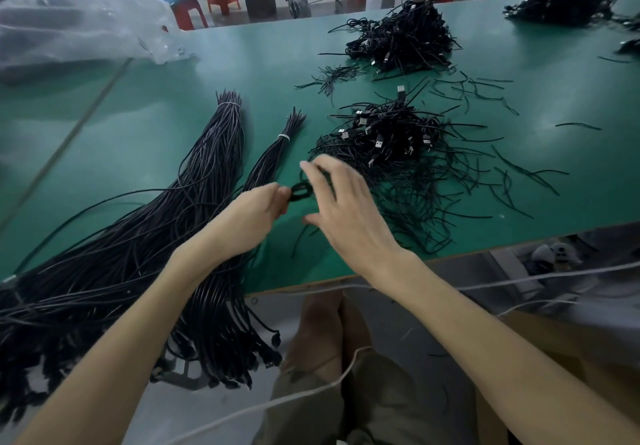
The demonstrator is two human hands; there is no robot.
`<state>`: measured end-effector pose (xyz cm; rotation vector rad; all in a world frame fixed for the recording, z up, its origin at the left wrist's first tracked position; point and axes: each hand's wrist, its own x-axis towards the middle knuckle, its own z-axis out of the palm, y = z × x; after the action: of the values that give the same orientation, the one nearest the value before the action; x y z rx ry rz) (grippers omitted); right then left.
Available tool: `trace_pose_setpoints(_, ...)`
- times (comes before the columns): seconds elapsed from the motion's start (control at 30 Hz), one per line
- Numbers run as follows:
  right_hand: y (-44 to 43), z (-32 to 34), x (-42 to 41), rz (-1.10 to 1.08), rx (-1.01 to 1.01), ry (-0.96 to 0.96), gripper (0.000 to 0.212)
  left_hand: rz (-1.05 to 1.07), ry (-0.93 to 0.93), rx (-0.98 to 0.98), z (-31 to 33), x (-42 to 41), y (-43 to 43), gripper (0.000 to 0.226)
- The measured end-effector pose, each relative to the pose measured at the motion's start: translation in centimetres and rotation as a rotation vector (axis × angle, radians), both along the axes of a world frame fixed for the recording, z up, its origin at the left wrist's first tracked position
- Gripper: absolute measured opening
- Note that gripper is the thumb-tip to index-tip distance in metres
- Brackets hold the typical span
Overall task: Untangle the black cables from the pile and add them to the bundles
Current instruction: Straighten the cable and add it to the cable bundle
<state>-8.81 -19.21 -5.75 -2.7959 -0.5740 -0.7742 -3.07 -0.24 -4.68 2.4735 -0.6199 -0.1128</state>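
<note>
Loop of thin black cable (302, 192) pinched in left grip (258, 217), held just above green table (173, 73). Right grip (341, 202) released, fingers spread and blurred, close against the loop; contact unclear. Tangled pile of black USB cables (391, 139) just right of both. Large black cable bundle with white tie (207, 174) at left, hanging over near table edge. Slimmer tied black bundle (273, 153) beside it, under left wrist.
</note>
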Motion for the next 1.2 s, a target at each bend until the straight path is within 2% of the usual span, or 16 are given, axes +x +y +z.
trace_pose_setpoints(0.03,0.0,-0.1,-0.1,-0.029,0.042,-0.060,0.060,0.053,0.009,-0.094,-0.3,0.5,0.1,0.044)
trace_pose_setpoints(0.1,0.0,-0.7,0.0,-0.006,0.108,-0.098,0.048,0.205,0.128,-0.354,-0.9,1.5,0.0,0.044)
trace_pose_setpoints(0.17,-0.2,-1.4,0.3,0.023,0.135,0.026,0.036,0.323,0.242,-0.542,-1.4,2.1,-0.6,0.040)
trace_pose_setpoints(0.23,-0.2,-2.3,0.7,-0.010,0.170,0.210,0.027,0.345,0.292,-0.637,-1.9,2.1,-1.4,0.038)
trace_pose_setpoints(0.3,0.0,-3.3,1.2,-0.054,0.259,0.312,0.020,0.340,0.290,-0.649,-2.4,1.9,-1.8,0.038)
trace_pose_setpoints(0.4,-0.1,-4.0,1.8,-0.075,0.361,0.325,0.012,0.321,0.287,-0.629,-2.7,1.8,-1.8,0.036)
trace_pose_setpoints(0.53,-0.4,-4.2,2.2,-0.081,0.373,0.359,0.012,0.317,0.325,-0.641,-2.5,1.8,-1.7,0.037)
trace_pose_setpoints(0.7,-0.5,-4.0,1.9,-0.120,0.401,0.217,0.012,0.314,0.324,-0.642,-2.5,1.7,-1.7,0.037)
trace_pose_setpoints(0.83,-0.2,-3.8,1.6,-0.117,0.337,0.182,0.010,0.320,0.330,-0.664,-2.6,1.7,-1.5,0.038)
trace_pose_setpoints(1.0,-0.5,-3.2,1.2,-0.113,0.500,0.072,0.008,0.319,0.332,-0.683,-2.7,1.7,-1.4,0.038)
trace_pose_setpoints(1.13,-0.2,-3.4,0.8,-0.023,0.452,0.014,0.012,0.331,0.331,-0.689,-2.6,1.6,-1.6,0.039)
trace_pose_setpoints(1.2,-0.2,-3.6,0.6,-0.061,0.436,0.029,0.013,0.323,0.332,-0.685,-2.6,1.6,-1.7,0.038)
